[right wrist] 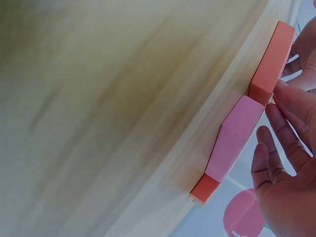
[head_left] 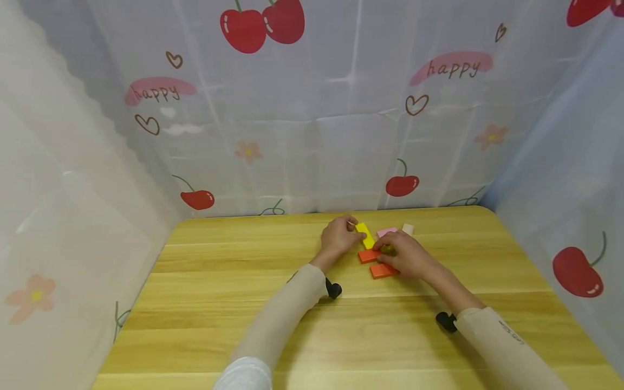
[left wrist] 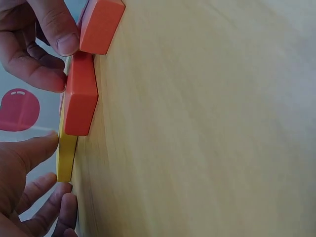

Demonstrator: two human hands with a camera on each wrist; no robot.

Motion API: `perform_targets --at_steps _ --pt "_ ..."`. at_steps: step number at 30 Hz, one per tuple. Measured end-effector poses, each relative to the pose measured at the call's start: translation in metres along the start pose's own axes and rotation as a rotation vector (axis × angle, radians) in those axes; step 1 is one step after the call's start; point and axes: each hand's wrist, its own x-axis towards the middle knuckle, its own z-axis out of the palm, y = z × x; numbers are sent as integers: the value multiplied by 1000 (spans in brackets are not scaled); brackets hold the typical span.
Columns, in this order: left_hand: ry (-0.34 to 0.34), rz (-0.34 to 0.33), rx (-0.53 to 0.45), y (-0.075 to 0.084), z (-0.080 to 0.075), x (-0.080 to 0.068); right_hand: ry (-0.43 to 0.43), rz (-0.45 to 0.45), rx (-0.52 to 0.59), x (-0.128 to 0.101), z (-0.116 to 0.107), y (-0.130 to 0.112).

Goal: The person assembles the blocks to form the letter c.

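Observation:
Several flat wooden blocks lie close together on the wooden table. My left hand pinches the near end of a yellow block; the left wrist view shows thumb and fingers on either side of the yellow block. My right hand rests over two orange blocks, its fingertips touching their edges. Up close, the right hand has fairly straight fingers beside an orange block and a pink block.
A pink block and a small beige block lie just beyond the hands. White cloth walls printed with cherries enclose the table at the back and on both sides. Black wrist camera mounts sit on both forearms.

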Motion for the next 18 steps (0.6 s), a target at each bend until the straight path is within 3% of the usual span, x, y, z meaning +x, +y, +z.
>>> perform_targets --at_steps 11,18 --pt "-3 14 58 4 11 6 -15 -6 -16 1 2 1" --pt "-48 37 64 0 9 12 -7 -16 -30 0 1 2"
